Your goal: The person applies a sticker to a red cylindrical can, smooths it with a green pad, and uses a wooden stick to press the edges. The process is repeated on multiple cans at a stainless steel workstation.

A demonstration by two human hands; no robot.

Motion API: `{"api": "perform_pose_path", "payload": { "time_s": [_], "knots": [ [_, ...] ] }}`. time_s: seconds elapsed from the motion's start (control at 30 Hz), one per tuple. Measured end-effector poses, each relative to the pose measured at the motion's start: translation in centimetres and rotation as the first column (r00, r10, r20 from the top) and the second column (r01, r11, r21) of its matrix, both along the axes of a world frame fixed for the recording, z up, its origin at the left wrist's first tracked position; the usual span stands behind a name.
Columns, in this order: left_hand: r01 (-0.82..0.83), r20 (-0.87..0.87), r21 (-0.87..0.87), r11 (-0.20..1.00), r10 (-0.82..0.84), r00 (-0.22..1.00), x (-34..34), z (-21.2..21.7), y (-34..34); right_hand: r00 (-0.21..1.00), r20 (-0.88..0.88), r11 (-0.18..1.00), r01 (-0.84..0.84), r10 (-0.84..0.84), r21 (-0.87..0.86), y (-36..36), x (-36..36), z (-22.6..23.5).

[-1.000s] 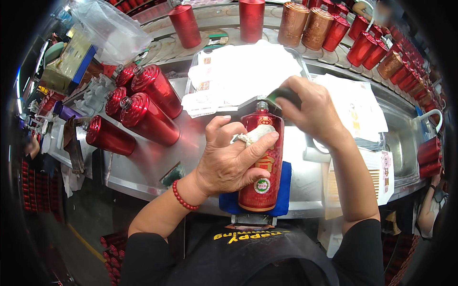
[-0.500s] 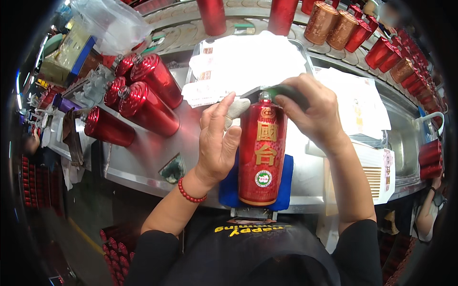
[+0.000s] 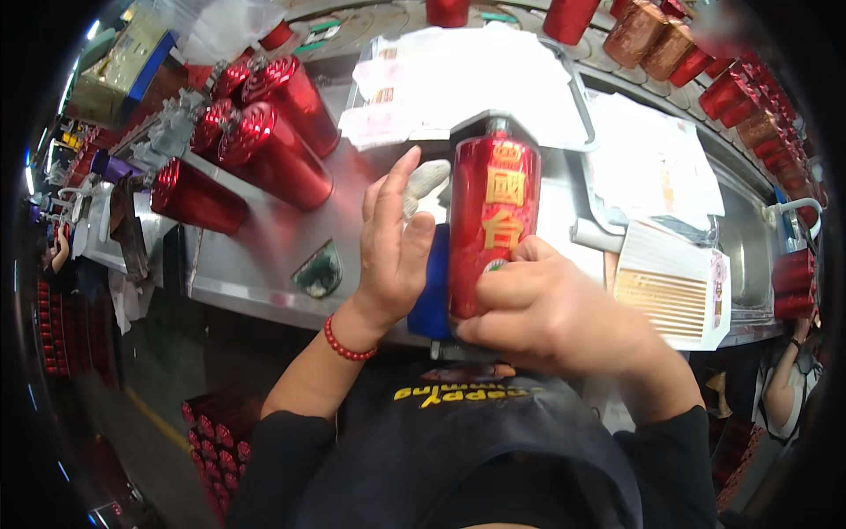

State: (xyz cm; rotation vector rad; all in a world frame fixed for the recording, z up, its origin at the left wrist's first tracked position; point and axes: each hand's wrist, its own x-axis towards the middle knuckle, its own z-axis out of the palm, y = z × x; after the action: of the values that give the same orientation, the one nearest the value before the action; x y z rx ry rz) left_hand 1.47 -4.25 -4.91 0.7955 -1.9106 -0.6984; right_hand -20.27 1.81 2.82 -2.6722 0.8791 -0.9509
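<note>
A glossy red bottle with gold characters lies tilted on a blue pad, its neck away from me and framed by a dark holder. My right hand is closed around the bottle's lower end, slightly blurred. Left of the bottle, my left hand is raised with its fingers stretched out and apart. A greyish-white wad shows just beyond those fingers; whether they touch it I cannot tell. Farther left on the metal bench lies a dark green, wedge-shaped piece.
Several red bottles stand at the left. White printed sheets lie in a tray behind the bottle, with more sheets to the right. Beside them is a stack of slatted cards, then a sink. A conveyor carries bottles behind.
My right hand has moved from the bottle's neck down to its lower end. The dark green thing it held no longer shows. My left hand stays beside the bottle.
</note>
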Motion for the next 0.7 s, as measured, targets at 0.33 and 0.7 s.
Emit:
{"api": "perform_pose_path", "payload": {
  "time_s": [0.33,0.7],
  "knots": [
    [0.045,0.22,-0.305,0.951,0.024,0.975,-0.9,1.6,5.5,0.557,0.46,0.653,0.207,-0.691,0.729,4.1,0.4,-2.6],
    [0.129,0.533,-0.4,0.907,0.117,0.838,-1.3,3.2,5.5,0.115,0.696,0.685,-0.125,-0.709,0.718,2.6,0.4,-8.6]
  ]
}}
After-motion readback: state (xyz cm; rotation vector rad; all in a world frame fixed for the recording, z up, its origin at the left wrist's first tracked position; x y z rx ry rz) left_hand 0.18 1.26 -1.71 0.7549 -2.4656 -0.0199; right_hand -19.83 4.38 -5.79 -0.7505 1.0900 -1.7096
